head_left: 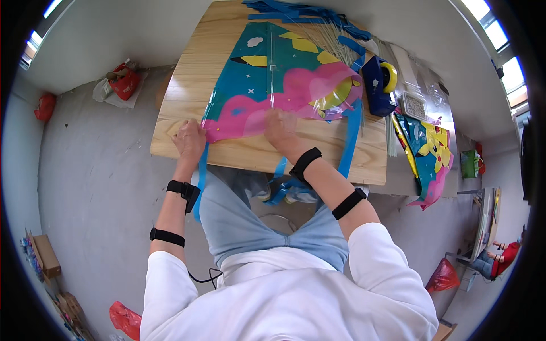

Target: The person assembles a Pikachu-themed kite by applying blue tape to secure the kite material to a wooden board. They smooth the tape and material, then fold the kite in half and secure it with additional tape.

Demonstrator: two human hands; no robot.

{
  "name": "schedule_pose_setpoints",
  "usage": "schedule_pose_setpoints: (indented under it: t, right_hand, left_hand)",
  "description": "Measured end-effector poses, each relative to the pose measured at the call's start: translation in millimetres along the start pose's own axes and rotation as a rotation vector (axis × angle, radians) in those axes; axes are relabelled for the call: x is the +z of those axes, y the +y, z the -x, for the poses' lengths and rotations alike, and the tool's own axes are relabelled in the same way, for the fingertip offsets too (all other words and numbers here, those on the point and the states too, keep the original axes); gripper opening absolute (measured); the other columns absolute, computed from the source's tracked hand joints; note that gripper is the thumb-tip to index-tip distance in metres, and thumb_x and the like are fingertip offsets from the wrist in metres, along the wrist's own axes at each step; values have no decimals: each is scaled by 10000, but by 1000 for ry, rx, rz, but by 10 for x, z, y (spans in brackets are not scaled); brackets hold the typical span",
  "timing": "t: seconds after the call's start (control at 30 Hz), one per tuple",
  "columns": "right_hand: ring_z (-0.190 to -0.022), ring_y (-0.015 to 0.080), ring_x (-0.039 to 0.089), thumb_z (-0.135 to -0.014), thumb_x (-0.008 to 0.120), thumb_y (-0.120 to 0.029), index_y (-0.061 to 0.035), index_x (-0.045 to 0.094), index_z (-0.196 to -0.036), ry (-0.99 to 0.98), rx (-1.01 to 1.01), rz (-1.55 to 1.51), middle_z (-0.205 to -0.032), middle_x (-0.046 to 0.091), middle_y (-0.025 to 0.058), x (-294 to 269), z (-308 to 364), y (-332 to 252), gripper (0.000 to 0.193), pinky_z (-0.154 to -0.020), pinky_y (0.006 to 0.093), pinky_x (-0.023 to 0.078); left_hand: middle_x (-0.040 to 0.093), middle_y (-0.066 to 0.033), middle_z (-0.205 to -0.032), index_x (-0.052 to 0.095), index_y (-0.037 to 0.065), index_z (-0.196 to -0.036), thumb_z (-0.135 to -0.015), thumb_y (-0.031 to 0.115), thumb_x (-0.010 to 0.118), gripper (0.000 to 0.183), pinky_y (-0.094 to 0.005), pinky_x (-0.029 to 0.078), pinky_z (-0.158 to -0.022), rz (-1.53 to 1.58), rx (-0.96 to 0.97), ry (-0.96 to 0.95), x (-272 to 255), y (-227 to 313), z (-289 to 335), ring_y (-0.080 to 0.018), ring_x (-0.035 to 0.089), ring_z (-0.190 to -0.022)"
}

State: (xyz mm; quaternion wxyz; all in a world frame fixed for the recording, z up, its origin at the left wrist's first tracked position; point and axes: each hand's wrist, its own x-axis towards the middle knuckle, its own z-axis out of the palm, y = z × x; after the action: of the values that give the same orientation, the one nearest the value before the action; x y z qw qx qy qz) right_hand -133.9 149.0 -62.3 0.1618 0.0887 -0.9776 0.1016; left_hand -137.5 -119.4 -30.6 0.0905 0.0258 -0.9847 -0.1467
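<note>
A glossy kite sheet [244,82], teal with pink cloud shapes and yellow patches, lies spread on the wooden table [190,74]. Its right end curls up. My left hand [190,139] is closed, pinching the sheet's near left corner, where a blue ribbon [202,170] hangs past the table edge. With its fingers closed, my right hand [280,129] grips the near edge at the lower end of a thin rod [271,62] running up the sheet. The fingertips of that hand are partly hidden. Another blue ribbon [351,139] trails off the table to the right.
A blue tape dispenser [378,85] stands at the table's right. Thin pale sticks [327,34] and bunched blue ribbons [301,10] lie at the far side. On a side surface rest a small clear box [414,106] and another printed sheet [429,150]. A person [503,258] sits far right.
</note>
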Motion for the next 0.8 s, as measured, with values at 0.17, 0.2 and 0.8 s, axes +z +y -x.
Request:
schedule_pose_setpoints:
  t: [0.17, 0.2, 0.8]
  right_hand:
    - [-722, 320, 701, -735, 628, -110, -99, 689, -747, -13, 120, -21, -746, 689, 132, -424, -87, -98, 63, -584, 444, 521]
    - [-725, 323, 704, -736, 622, -100, -94, 687, -731, -10, 124, -96, -749, 693, 139, -599, -126, -141, 66, -582, 442, 521]
    - [-551, 154, 502, -994, 534, -169, 77, 563, -1278, -110, -218, -1831, -1072, 667, 148, -5224, 167, 1196, 377, -694, 278, 494]
  left_hand:
    - [671, -124, -850, 628, 86, -811, -840, 156, 657, 81, -473, 496, -721, -23, 86, 70, 48, -93, -78, -349, 656, -852]
    - [670, -127, -860, 629, 83, -817, -837, 164, 667, 92, -471, 498, -728, -32, 58, 46, 36, -136, -65, -351, 656, -856]
    - [466, -224, -1449, 421, -4, -1448, -706, 295, 833, 899, -423, 381, -1097, 840, 221, -147, -510, 1243, -602, -351, 437, -1355]
